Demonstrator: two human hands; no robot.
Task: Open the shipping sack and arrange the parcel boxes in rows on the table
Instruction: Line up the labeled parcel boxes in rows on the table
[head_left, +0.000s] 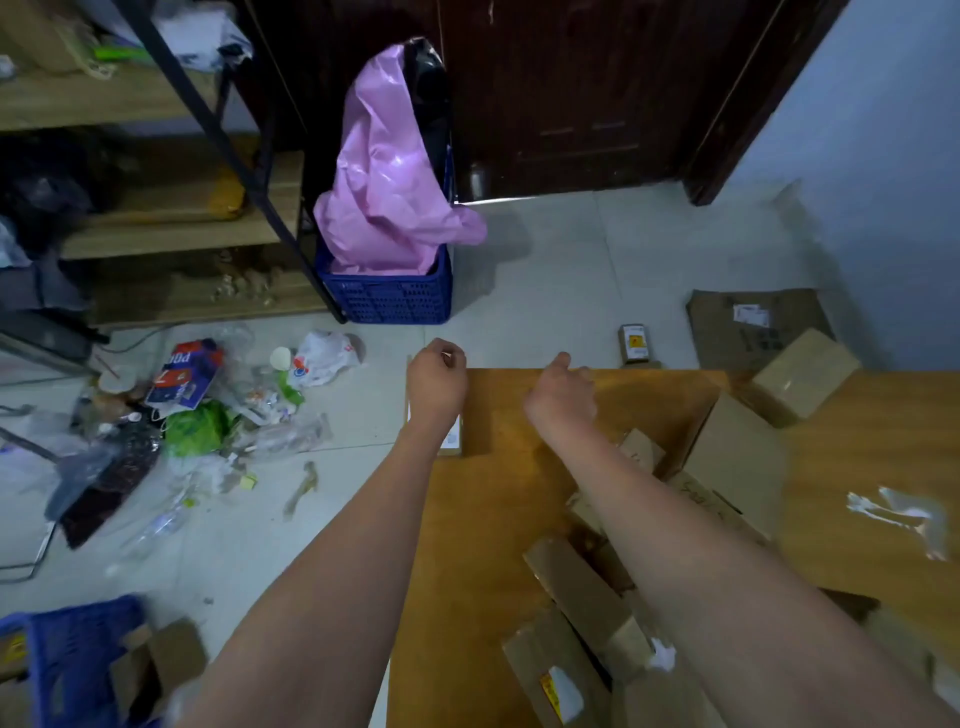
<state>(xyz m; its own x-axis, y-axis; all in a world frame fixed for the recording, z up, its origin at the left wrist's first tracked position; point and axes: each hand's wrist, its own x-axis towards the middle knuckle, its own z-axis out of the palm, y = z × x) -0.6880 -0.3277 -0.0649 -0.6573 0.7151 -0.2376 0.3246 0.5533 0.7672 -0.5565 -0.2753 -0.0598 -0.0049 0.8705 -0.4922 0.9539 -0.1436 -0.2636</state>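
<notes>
A small parcel box (451, 440) with a white label lies flat on the far left corner of the wooden table (483, 525). My left hand (435, 384) is over it, fingers curled down at its far end, and my wrist hides most of the box. My right hand (562, 391) rests near the table's far edge, loosely closed with nothing in it. Several brown parcel boxes lie jumbled to the right: a large one (737, 457), one at the far right edge (805, 379), a long one (582, 587) and a labelled one (558, 680). No sack is visible.
A strip of clear tape (904, 514) lies on the table's right side. On the floor are scattered litter (197, 405), a blue crate (387, 299) holding a pink plastic bag (389, 171), a blue basket (67, 665), flattened cardboard (753, 322) and a small box (634, 343). Wooden shelves (171, 208) stand at left.
</notes>
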